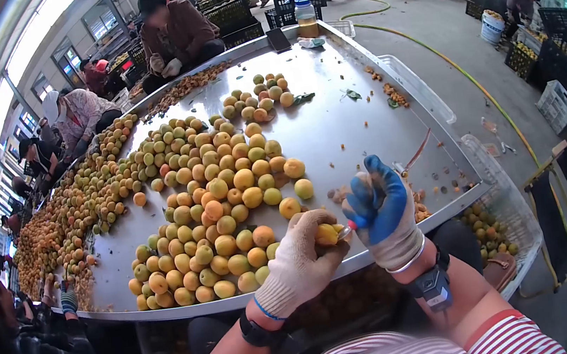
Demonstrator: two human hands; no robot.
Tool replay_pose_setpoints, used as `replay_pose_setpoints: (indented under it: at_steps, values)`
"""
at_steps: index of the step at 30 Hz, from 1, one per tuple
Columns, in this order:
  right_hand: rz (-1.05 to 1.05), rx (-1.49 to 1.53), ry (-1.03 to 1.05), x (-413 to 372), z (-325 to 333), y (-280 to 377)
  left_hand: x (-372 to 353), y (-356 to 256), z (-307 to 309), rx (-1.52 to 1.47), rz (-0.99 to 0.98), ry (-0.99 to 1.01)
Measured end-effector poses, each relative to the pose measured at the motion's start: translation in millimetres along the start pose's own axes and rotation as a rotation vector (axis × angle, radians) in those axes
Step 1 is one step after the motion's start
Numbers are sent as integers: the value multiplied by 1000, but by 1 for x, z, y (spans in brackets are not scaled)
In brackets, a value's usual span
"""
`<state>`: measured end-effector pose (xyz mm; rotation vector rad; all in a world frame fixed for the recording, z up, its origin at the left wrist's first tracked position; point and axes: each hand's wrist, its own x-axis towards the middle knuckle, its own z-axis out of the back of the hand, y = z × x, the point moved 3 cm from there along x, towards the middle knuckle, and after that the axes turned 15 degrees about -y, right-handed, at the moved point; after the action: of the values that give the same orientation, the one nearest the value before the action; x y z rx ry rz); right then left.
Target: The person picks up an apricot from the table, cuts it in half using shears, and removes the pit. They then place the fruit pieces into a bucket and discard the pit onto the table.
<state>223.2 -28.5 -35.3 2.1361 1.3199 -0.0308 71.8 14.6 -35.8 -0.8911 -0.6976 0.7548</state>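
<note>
My left hand [300, 256], in a white knit glove, is closed around a yellow apricot [326, 234] at the near edge of the steel table [331, 100]. My right hand [381, 211], in a blue-and-white glove, grips a small tool with a red part [348, 228] whose tip meets the apricot. A big heap of yellow and orange apricots [209, 207] lies just left of my hands. Several loose ones rest close to my left hand.
Several pits and scraps [397, 96] lie on the right side of the table. Clear bins [508, 220] hang along the right rim, one with fruit. Other seated people [173, 28] work at the far and left sides. A bottle [306, 17] stands at the far end. Crates and a hose are on the floor.
</note>
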Motion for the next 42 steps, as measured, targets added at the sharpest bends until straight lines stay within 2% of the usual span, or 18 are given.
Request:
replay_pose_setpoints:
  at_steps: [2, 7, 11, 13, 14, 17, 18, 20, 21, 23, 25, 26, 29, 31, 33, 38, 40, 42]
  values:
    - [-15, -4, -30, 1, -1, 0, 0, -4, 0, 25, -35, 11]
    - [-24, 22, -77, 5, -1, 7, -2, -9, 2, -54, 219, 52]
    - [59, 29, 84, 5, 1, 25, -1, -1, 9, -138, 229, 35]
    - [192, -314, -139, -4, 4, 26, -1, 1, 14, -182, 96, 11]
    - [103, -409, -108, 2, 14, 19, -1, -1, 17, -180, 96, 11]
    - [110, -696, -18, -6, 13, 4, -1, -21, 28, -119, 83, -25]
    - [108, -696, -16, -8, 13, 2, -1, -28, 33, -108, 61, -63]
    - [138, -243, -11, -9, 13, 2, -2, -27, 39, -99, 45, -108]
    - [303, -300, 78, -17, 6, 15, -3, -21, 40, -155, 68, -64]
    - [438, -213, 237, -20, -6, 34, -6, -15, 39, -215, 94, -18]
    - [463, -171, 300, -31, -19, 47, -11, -13, 31, -459, 216, 101]
    - [489, -124, 365, -38, -23, 52, -12, -8, 26, -472, 173, 109]
    - [433, -135, 484, -52, -25, 48, -13, -8, 20, -374, 41, 195]
    - [425, -191, 417, -63, -27, 49, -19, -21, 22, -353, 116, 224]
    - [412, -360, 598, -66, -28, 49, -21, -32, 22, -263, 141, 312]
    - [250, -546, 491, -71, -26, 47, -21, -42, 23, -222, 88, 376]
    - [244, -547, 490, -69, -25, 45, -23, -43, 23, -160, 208, 396]
    - [239, -548, 491, -68, -24, 43, -24, -45, 22, -208, 206, 398]
